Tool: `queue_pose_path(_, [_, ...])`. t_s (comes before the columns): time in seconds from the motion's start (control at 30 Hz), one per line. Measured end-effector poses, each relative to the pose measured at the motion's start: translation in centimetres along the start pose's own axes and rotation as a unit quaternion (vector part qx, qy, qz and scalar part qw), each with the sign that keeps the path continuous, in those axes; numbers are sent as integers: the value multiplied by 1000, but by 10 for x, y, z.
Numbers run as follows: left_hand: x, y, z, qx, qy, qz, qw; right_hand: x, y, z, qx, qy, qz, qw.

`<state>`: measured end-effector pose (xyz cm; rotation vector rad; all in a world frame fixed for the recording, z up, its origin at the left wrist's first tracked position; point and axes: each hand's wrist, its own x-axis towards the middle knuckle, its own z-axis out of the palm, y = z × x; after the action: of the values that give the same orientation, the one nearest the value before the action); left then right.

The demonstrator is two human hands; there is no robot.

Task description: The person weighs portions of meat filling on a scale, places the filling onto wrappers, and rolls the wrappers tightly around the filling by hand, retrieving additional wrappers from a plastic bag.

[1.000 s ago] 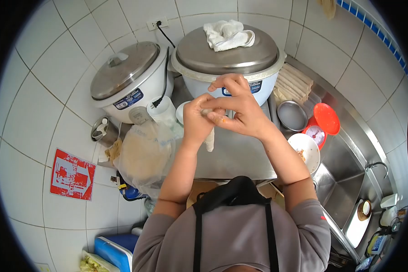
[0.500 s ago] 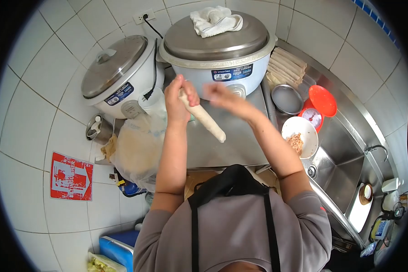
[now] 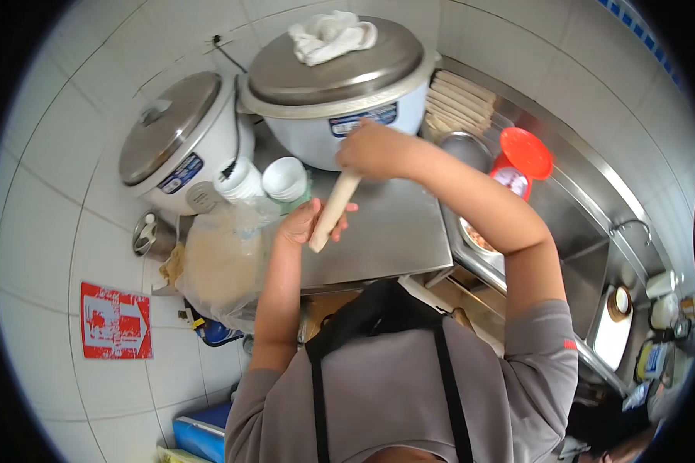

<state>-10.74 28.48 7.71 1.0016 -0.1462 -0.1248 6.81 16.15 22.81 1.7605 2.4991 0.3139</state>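
A long, pale, uncooked spring roll (image 3: pixel 334 212) slants over the steel counter. My right hand (image 3: pixel 378 149) is closed around its upper end, in front of the large rice cooker. Below, my left hand (image 3: pixel 301 222) is at the roll's lower part, with thumb and fingers apart on either side of it; the roll hides part of the palm. Similar spring rolls (image 3: pixel 462 102) lie stacked at the back right. My right forearm covers much of the white bowl (image 3: pixel 471 239) of minced filling.
Two rice cookers (image 3: pixel 340 73) (image 3: pixel 179 131) stand at the back, the larger topped by a white cloth (image 3: pixel 330 37). White cups (image 3: pixel 284 179) and a plastic bag of round wrappers (image 3: pixel 222 255) sit at left. A red scale (image 3: pixel 511 179) and the sink (image 3: pixel 575 220) are right.
My right hand has come across to the left and taken the roll's upper end. My left hand has moved down from that end, loosening its hold. White cups have come into view.
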Motion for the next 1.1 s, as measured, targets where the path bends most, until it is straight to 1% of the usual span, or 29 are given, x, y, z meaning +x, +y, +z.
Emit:
queue_pose_path(0.03, [8, -2, 1, 13, -10, 2, 1000, 5, -12, 8, -26, 4, -16, 1000])
queue_pose_path(0.1, [23, 1, 13, 41, -29, 9, 999, 4, -33, 12, -41, 62, -76, 994])
queue_pose_path(0.2, [26, 6, 37, 78, 32, 42, 996, -7, -43, -11, -46, 70, -10, 996])
queue_pose_path(0.23, [27, 7, 43, 84, 50, 50, 994, -13, -45, -17, -49, 52, -15, 997])
queue_pose_path(0.27, [29, 10, 49, 102, 38, 55, 993, -18, -48, -23, -50, 35, -23, 998])
queue_pose_path(0.3, [31, 11, 54, 122, 53, 74, 988, -19, -50, -28, -51, 21, -34, 998])
queue_pose_path(0.37, [35, 12, 66, 165, 88, 110, 976, -32, -51, -32, 7, 164, -14, 986])
queue_pose_path(0.4, [39, 14, 73, 163, 106, 139, 971, -42, -47, -35, 34, 234, -6, 972])
queue_pose_path(0.43, [43, 15, 80, 161, 123, 170, 964, -55, -39, -38, 109, 327, -3, 939])
queue_pose_path(0.47, [48, 16, 86, 157, 140, 202, 957, -68, -37, -43, 156, 355, 46, 921])
queue_pose_path(0.5, [52, 17, 93, 164, 189, 204, 946, -76, -39, -46, 202, 378, 95, 898])
queue_pose_path(0.57, [55, 17, 101, 173, 287, 203, 920, -81, -47, -31, 254, 377, 77, 887])
queue_pose_path(0.6, [56, 22, 101, 260, 277, 184, 906, -81, -51, -22, 282, 377, 69, 880])
queue_pose_path(0.7, [65, 22, 127, 282, 314, 298, 856, -71, -63, -7, 245, 432, 105, 862])
queue_pose_path(0.73, [68, 21, 127, 301, 325, 322, 837, -70, -65, -4, 237, 443, 106, 858])
queue_pose_path(0.83, [73, 22, 130, 342, 364, 352, 792, -67, -71, -4, 199, 454, 118, 860])
queue_pose_path(0.93, [74, 21, 127, 295, 362, 322, 824, -66, -74, -6, 163, 447, 117, 872])
queue_pose_path(1.03, [73, 23, 128, 387, 387, 309, 778, -67, -76, -7, 121, 416, 125, 892])
queue_pose_path(1.1, [71, 23, 131, 415, 371, 324, 766, -69, -73, -13, 115, 378, 116, 911])
